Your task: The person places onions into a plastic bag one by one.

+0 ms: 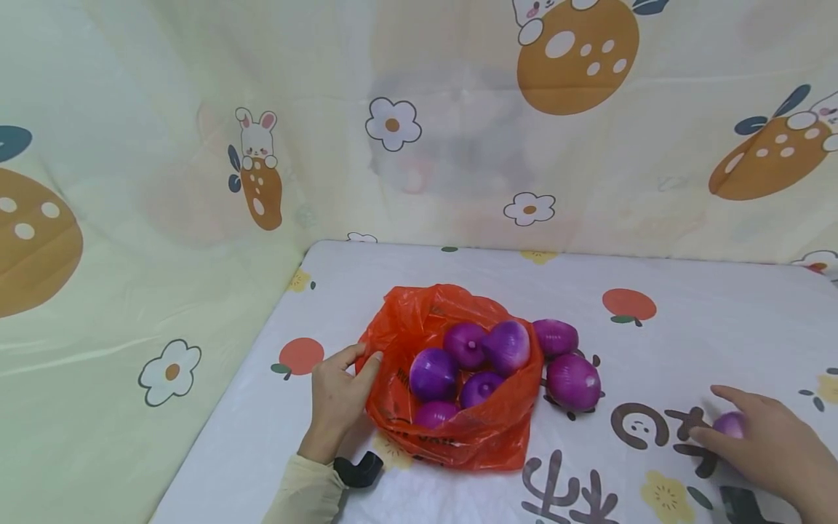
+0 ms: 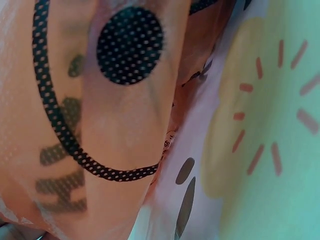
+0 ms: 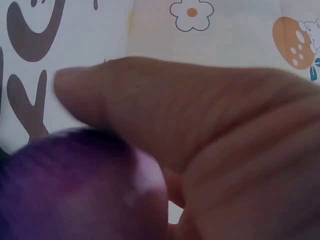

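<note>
An orange plastic bag (image 1: 458, 429) lies open on the table in the head view, with several purple onions (image 1: 433, 373) inside it. My left hand (image 1: 363, 356) pinches the bag's left rim between thumb and fingers. Two more purple onions (image 1: 573, 380) lie on the cloth just right of the bag. Far to the right, my right hand (image 1: 716, 418) grips a small purple onion (image 1: 729, 424) against the tabletop. The right wrist view shows that onion (image 3: 75, 190) close up under my fingers (image 3: 175, 110). The left wrist view is filled by the bag's printed orange film (image 2: 100, 125).
The table (image 1: 687, 320) wears a white cloth with fruit and letter prints. A pale curtain (image 1: 164, 182) with carrots and rabbits closes it in behind and on the left. The table's left edge runs close to my left forearm.
</note>
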`<state>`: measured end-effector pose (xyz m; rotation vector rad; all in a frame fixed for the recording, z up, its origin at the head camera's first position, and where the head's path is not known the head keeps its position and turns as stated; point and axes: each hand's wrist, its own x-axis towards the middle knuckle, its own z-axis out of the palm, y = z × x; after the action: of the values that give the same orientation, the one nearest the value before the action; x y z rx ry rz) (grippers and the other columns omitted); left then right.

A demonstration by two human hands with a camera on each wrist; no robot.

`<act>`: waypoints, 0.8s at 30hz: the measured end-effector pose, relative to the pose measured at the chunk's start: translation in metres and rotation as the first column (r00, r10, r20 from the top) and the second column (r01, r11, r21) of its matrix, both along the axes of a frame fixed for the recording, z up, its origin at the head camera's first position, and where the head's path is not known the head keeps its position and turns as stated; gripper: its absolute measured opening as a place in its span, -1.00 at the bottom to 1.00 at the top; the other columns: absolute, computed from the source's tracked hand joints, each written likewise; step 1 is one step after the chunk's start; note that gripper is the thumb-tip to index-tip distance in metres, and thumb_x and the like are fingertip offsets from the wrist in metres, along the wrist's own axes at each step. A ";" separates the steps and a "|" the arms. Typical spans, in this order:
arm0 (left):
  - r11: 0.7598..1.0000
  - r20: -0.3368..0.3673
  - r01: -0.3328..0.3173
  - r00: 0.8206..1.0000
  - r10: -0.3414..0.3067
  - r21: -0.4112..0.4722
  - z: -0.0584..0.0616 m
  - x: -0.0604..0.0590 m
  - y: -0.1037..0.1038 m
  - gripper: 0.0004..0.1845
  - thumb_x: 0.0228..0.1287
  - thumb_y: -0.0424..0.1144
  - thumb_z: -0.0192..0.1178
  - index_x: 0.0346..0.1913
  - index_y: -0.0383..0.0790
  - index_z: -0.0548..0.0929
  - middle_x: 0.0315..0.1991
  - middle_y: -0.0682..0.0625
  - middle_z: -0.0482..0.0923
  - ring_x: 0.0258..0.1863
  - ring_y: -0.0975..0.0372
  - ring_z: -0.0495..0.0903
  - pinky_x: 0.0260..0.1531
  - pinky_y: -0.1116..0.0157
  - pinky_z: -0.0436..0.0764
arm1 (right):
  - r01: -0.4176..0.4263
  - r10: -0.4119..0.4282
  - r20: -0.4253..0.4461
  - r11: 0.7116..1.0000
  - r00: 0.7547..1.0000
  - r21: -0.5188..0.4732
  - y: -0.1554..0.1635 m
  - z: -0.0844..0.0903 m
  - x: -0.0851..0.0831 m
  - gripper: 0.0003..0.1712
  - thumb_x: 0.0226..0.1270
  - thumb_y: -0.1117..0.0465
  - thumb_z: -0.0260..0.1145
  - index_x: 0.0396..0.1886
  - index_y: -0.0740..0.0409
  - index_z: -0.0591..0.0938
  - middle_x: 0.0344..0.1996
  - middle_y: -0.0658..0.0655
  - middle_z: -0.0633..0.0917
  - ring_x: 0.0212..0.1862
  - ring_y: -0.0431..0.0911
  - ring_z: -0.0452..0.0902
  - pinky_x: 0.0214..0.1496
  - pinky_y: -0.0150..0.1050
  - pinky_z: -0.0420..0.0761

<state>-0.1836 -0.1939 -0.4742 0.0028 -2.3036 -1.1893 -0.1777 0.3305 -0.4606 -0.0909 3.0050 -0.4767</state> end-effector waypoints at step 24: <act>1.000 0.024 -0.004 1.000 0.004 0.003 0.000 0.000 0.000 -0.78 0.29 -0.28 0.42 -0.06 -0.31 0.85 -0.17 -0.15 0.83 -0.08 -0.03 0.80 -0.02 -0.02 0.76 | 0.069 -0.069 -0.002 0.997 0.998 -0.026 -0.025 0.022 -0.002 -0.04 0.19 -0.17 0.54 0.27 0.50 0.44 0.12 0.74 0.45 0.01 0.58 0.42 -0.07 0.53 0.53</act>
<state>-0.1833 -0.1939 -0.4746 0.0237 -2.3216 -1.1973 -0.1800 0.3060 -0.4389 0.0099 3.0131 -0.5227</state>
